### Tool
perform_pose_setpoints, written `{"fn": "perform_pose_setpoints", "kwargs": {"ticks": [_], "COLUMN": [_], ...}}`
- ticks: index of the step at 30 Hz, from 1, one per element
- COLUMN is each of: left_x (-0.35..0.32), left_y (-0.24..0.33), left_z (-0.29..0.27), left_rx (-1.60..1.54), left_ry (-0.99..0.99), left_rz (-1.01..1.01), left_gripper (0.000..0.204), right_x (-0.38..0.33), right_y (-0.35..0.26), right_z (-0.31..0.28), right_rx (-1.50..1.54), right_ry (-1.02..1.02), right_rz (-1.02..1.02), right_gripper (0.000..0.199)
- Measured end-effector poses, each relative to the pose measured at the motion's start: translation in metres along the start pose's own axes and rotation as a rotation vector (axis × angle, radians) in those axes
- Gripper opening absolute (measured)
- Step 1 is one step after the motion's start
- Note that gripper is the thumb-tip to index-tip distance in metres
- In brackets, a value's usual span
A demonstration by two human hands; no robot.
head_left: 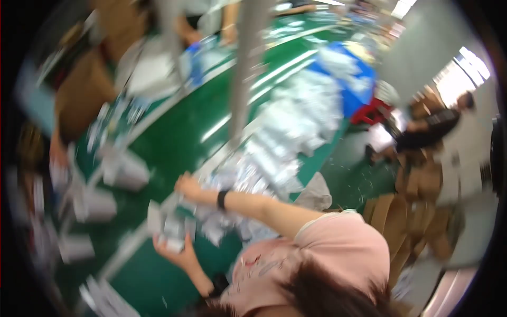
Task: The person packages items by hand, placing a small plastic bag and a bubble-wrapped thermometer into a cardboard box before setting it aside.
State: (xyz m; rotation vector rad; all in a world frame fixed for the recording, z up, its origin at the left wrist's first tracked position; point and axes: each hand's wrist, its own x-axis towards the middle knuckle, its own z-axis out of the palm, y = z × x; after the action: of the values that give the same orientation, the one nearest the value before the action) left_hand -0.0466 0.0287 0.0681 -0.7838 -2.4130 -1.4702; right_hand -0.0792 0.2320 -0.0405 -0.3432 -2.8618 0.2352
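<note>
A small white box with raised flaps is in my left hand, whose fingers wrap its near side. The inside of the box looks pale, but its contents are too blurred to name. Beyond the box, my right hand is closed with fingers curled, over the pale rail of the green bench. Whatever those fingers hold, if anything, is hidden by blur. Right beside that forearm spreads a large heap of clear plastic packets, running away along the bench.
A green conveyor belt runs past a grey upright post. White boxes stand along its left side, near a co-worker's arm. Other hands work at the far side. A blue bin, brown cartons and a person in black are at right.
</note>
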Motion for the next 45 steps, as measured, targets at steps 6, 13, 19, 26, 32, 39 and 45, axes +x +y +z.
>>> {"fn": "perform_pose_setpoints", "kwargs": {"ticks": [6,13,19,26,32,39,45], "left_x": [0.016,0.027,0.054,0.049,0.039,0.036,0.087], "left_y": [0.023,0.004,0.003,0.016,0.009,-0.001,0.02], "left_z": [0.002,-0.043,-0.012,-0.005,-0.015,-0.007,0.017], "left_rx": [0.096,0.304,0.019,-0.082,-0.186,-0.253,-0.436], "left_ry": [-0.145,-0.28,-0.235,-0.069,-0.07,0.018,0.135], "left_rz": [0.049,-0.048,-0.151,-0.312,-0.415,-0.311,-0.328], "left_gripper": [0.045,0.026,0.017,0.012,0.01,0.011,0.011], "right_x": [-0.017,-0.032,-0.043,-0.03,-0.041,-0.049,-0.062], "right_y": [0.027,0.014,0.0,-0.033,-0.048,-0.045,0.017], "right_z": [-0.088,-0.166,-0.207,-0.184,-0.174,-0.161,-0.166], "right_rx": [0.774,0.897,1.191,0.666,0.321,0.488,0.938], "right_ry": [0.204,0.475,0.374,0.126,-0.134,-0.016,0.368], "right_rz": [0.159,0.154,0.021,-0.607,-0.826,-0.653,-0.011], "right_gripper": [0.023,0.025,0.019,0.019,0.025,0.037,0.035]}}
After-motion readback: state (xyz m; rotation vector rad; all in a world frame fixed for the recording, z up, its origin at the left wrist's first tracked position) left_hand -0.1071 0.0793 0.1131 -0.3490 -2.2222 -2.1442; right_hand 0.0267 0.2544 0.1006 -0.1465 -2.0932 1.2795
